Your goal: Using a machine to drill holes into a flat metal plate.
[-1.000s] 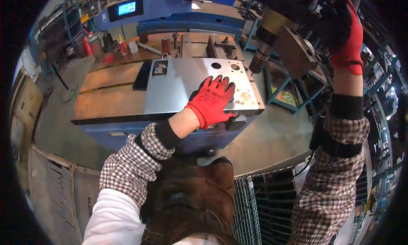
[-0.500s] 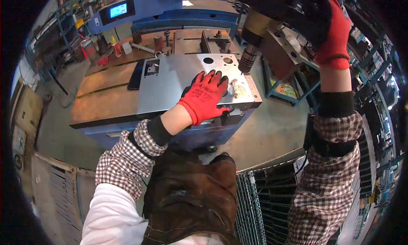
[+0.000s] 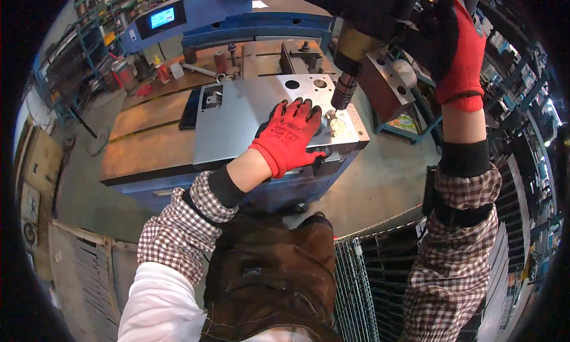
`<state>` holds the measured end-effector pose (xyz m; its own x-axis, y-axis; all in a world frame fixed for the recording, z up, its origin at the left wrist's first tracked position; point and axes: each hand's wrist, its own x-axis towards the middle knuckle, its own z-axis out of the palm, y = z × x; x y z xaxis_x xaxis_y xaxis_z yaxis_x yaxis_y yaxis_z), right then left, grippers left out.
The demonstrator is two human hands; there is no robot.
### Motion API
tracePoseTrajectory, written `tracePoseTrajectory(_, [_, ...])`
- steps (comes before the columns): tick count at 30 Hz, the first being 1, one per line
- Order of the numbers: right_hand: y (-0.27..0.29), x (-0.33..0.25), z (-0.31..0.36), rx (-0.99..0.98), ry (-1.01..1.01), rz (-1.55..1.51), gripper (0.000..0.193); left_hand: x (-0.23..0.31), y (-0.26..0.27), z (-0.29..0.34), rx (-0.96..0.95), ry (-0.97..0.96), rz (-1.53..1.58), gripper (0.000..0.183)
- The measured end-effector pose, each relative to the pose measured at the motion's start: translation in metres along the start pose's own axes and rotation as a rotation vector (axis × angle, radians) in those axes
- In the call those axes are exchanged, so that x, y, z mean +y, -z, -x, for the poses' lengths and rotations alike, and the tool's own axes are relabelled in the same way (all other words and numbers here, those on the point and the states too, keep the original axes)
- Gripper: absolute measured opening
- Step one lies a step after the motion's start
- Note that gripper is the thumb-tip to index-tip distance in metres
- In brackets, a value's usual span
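A flat silver metal plate [image 3: 228, 128] with round holes and a square cutout lies on the machine's work table. Gloved in red and black, my left hand [image 3: 289, 131] presses flat on its right part, fingers spread, thumb by the near edge. Just right of those fingers, a drill chuck [image 3: 343, 93] points down, its thin bit close to the plate; contact cannot be made out. Small metal chips [image 3: 339, 126] lie below it. My right hand [image 3: 462, 51], in a matching glove, is raised beside the dark drill head [image 3: 374, 7]. Its fingers curl against something dark that I cannot make out.
The brown slotted table [image 3: 142, 155] holds a dark flat object [image 3: 190, 109], a hammer-like tool [image 3: 200, 70], a red-labelled bottle [image 3: 161, 70] and clamp parts [image 3: 303, 60]. A lit screen [image 3: 162, 17] stands behind. Right of the table is a metal block [image 3: 383, 87]; wire racking [image 3: 356, 282] stands near my legs.
The drill chuck has come down slightly, its bit nearer the plate. My right hand has dropped a little. My left hand stays on the plate while the view has shifted slightly.
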<state>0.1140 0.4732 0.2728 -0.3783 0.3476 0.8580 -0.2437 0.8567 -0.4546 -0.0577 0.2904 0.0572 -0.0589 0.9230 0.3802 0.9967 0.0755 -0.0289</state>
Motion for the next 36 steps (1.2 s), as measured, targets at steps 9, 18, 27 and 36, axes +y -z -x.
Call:
tracePoseTrajectory(9, [-0.001,-0.022,0.012,-0.067,0.26,0.607,0.062,-0.003,-0.004,0.003,0.025,-0.009,-0.015,0.086])
tracePoseTrajectory(18, [0.006,-0.007,0.007,-0.015,0.332,0.649,0.057,0.001,-0.001,0.0,0.028,-0.019,0.004,0.086])
tracePoseTrajectory(27, [0.0,-0.002,-0.001,0.123,0.708,0.725,0.064,0.002,0.002,0.0,0.031,-0.018,-0.003,0.085])
tracePoseTrajectory(36, [0.005,-0.006,0.008,0.026,0.621,0.847,0.063,0.002,0.003,0.0,0.003,0.009,-0.005,0.086])
